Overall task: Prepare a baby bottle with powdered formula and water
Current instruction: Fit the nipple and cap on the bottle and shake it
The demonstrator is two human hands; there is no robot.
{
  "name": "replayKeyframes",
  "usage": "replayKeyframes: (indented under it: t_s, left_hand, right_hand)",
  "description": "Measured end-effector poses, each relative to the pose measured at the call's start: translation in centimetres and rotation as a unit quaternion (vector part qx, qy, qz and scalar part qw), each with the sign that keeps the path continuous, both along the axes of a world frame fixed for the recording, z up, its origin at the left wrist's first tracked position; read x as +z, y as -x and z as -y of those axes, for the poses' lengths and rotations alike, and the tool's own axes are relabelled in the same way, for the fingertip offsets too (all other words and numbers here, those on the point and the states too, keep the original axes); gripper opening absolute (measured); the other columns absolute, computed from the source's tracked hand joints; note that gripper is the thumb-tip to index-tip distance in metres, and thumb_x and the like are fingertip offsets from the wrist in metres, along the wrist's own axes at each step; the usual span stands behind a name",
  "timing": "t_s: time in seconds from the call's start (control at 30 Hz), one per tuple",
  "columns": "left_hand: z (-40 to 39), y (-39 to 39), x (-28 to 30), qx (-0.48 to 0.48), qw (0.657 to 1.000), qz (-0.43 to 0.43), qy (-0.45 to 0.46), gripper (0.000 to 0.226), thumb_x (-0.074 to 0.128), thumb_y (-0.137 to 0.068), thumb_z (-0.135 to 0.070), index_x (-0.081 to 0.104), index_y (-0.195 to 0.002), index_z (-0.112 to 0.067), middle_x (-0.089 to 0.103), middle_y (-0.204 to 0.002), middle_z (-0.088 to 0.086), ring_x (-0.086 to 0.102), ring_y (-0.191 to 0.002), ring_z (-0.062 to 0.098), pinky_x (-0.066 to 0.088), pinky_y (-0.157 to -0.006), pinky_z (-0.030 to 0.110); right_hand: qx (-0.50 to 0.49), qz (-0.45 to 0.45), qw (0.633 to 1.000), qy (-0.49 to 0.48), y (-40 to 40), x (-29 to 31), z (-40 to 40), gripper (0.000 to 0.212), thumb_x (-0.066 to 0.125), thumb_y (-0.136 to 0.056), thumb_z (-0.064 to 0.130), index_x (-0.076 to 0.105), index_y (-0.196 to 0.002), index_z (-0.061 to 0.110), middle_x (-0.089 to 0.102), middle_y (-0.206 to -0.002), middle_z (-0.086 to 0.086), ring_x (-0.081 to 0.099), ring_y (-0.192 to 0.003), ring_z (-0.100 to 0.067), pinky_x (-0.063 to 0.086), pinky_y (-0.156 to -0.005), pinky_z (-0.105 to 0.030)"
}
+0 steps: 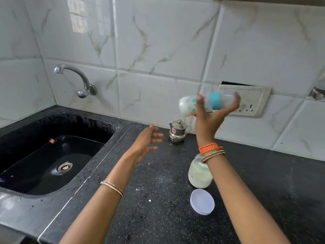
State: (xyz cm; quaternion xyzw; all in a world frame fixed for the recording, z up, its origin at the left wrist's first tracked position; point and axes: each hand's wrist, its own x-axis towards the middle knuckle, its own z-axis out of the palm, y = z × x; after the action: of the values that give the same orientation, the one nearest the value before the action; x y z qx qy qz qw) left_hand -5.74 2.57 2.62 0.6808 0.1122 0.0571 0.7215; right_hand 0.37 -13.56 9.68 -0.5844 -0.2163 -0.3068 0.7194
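My right hand (213,114) is raised above the counter and grips a baby bottle (189,105), which lies almost sideways and is blurred. The bottle has a teal ring and a clear cap under my fingers, and milky liquid shows in its patterned body. My left hand (146,140) hovers over the counter to the left with its fingers spread and nothing in it. A glass jar of pale formula powder (199,175) stands open on the counter under my right wrist. Its round white lid (202,201) lies flat in front of it.
A small steel lidded pot (177,131) stands by the tiled wall. The black sink (26,196) fills the left side, with a tap (77,80) on the wall above. A switch and socket plate (253,103) is behind the bottle. White specks dot the black granite counter (272,182).
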Motion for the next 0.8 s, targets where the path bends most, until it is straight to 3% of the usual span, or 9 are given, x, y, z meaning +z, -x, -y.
replayKeyframes:
  t_s: [0.1,0.2,0.27,0.37,0.5,0.53,0.63,0.67,0.8]
  left_hand:
    - [-0.6,0.1,-0.7,0.016,1.0,-0.008,0.017,0.028,0.04,-0.1,-0.02,0.052,-0.124,-0.011,0.066,-0.106,0.006,0.062,-0.093,0.023,0.051,-0.087,0.042]
    - [-0.7,0.4,-1.0,0.011,0.999,0.002,0.03,0.021,0.043,-0.098,-0.01,0.059,-0.111,-0.011,0.068,-0.098,0.004,0.063,-0.083,0.02,0.053,-0.083,0.041]
    - [-0.5,0.7,-1.2,0.017,0.998,0.008,0.058,0.02,0.043,-0.098,-0.009,0.062,-0.104,-0.012,0.068,-0.091,0.004,0.063,-0.073,0.018,0.055,-0.075,0.038]
    - [-0.2,0.6,-1.4,0.035,0.999,0.009,0.032,0.02,0.044,-0.096,-0.011,0.064,-0.093,-0.014,0.063,-0.076,0.0,0.048,-0.046,0.01,0.044,-0.047,0.025]
    - [-0.7,0.5,-1.2,0.045,0.995,0.046,0.076,0.02,0.041,-0.094,-0.014,0.06,-0.09,-0.012,0.05,-0.059,-0.006,0.02,-0.034,0.005,0.013,-0.033,0.015]
    - [-0.9,0.6,-1.1,0.037,0.994,0.042,0.094,0.02,0.04,-0.094,-0.016,0.059,-0.09,-0.011,0.049,-0.058,-0.007,0.019,-0.033,0.005,0.011,-0.033,0.015]
    - [-0.9,0.2,-1.2,0.001,0.996,0.021,0.091,0.022,0.039,-0.095,-0.025,0.057,-0.088,-0.013,0.048,-0.061,-0.007,0.019,-0.035,0.005,0.012,-0.033,0.016]
    - [-0.9,0.1,-1.3,-0.01,0.996,0.018,0.085,0.024,0.039,-0.095,-0.027,0.057,-0.089,-0.014,0.049,-0.062,-0.006,0.021,-0.037,0.006,0.013,-0.034,0.017]
    - [-0.9,0.1,-1.1,-0.04,0.994,0.018,0.099,0.034,0.034,-0.096,-0.037,0.06,-0.093,-0.016,0.057,-0.071,-0.005,0.042,-0.051,0.01,0.032,-0.047,0.022]
  right_hand:
    - [0.085,-0.029,0.95,0.299,0.3,-1.7,0.2,0.088,0.085,-0.066,0.017,0.036,-0.138,0.024,0.054,-0.107,0.017,0.06,-0.087,0.001,0.057,-0.081,-0.032]
    - [0.011,-0.079,0.996,0.038,0.1,-2.2,0.0,0.082,0.084,-0.069,0.019,0.035,-0.134,0.029,0.055,-0.117,0.008,0.063,-0.092,-0.008,0.059,-0.076,-0.04]
    - [-0.003,-0.064,0.996,-0.064,0.1,-2.7,0.0,0.081,0.08,-0.075,0.012,0.028,-0.136,0.025,0.053,-0.114,0.009,0.066,-0.086,-0.003,0.059,-0.067,-0.032]
    - [0.09,-0.03,0.978,0.183,1.2,-3.4,0.0,0.085,0.084,-0.07,0.012,0.034,-0.137,0.028,0.052,-0.119,0.017,0.064,-0.093,-0.006,0.059,-0.073,-0.033]
    - [0.017,-0.056,0.993,-0.103,-0.2,-2.6,1.0,0.086,0.08,-0.075,0.013,0.025,-0.141,0.017,0.049,-0.128,-0.007,0.066,-0.094,-0.008,0.059,-0.071,-0.051]
    - [0.038,-0.049,0.993,-0.096,-0.1,-2.0,1.2,0.087,0.08,-0.074,0.019,0.024,-0.141,0.018,0.049,-0.127,-0.009,0.066,-0.094,-0.008,0.059,-0.071,-0.049]
    - [0.099,-0.018,0.962,0.252,-0.8,-2.1,2.1,0.088,0.086,-0.065,0.021,0.036,-0.138,0.024,0.053,-0.121,0.012,0.061,-0.099,-0.008,0.058,-0.074,-0.033]
    - [0.094,-0.01,0.961,0.261,-1.3,-2.1,2.3,0.086,0.086,-0.066,0.018,0.039,-0.137,0.025,0.052,-0.121,0.016,0.061,-0.099,-0.005,0.058,-0.072,-0.03]
    - [0.02,-0.029,0.998,0.051,-2.3,-1.2,2.3,0.084,0.081,-0.073,0.019,0.03,-0.139,0.021,0.051,-0.119,0.008,0.063,-0.092,-0.001,0.059,-0.072,-0.049]
